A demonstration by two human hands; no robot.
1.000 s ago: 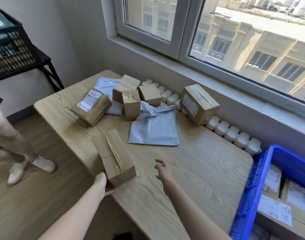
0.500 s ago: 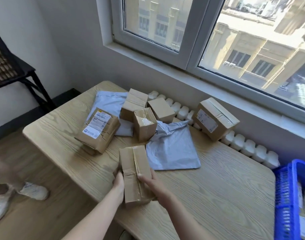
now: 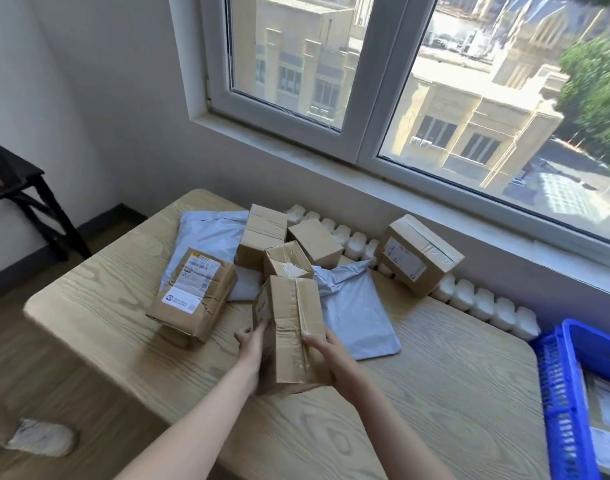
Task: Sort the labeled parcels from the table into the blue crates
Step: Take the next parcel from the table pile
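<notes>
I am judging the sort as partly done. The blue crate (image 3: 556, 393), standing just off the right edge of the table (image 3: 435, 393), is already holding a few labelled parcels (image 3: 608, 407), while most of the load is lying on the surface. Toward the far edge I am counting a labelled box (image 3: 192, 292) at the left, a cluster of three smaller boxes (image 3: 282, 237), a larger box (image 3: 417, 258) leaning against the radiator (image 3: 487, 303), one grey mailer (image 3: 210, 237) near the far left corner and a second grey mailer (image 3: 359, 317) mid-surface.

The parcel I am working is a taped cardboard box (image 3: 291, 327) near the front edge. I cannot tell whether its underside is clear of the wood. My left hand (image 3: 253, 344) is clasping its left face, fingers curling round it. My right hand (image 3: 331, 355) is gripping the right side, thumb lying across the taped top. Both forearms are reaching in over the front edge, converging on the box.
</notes>
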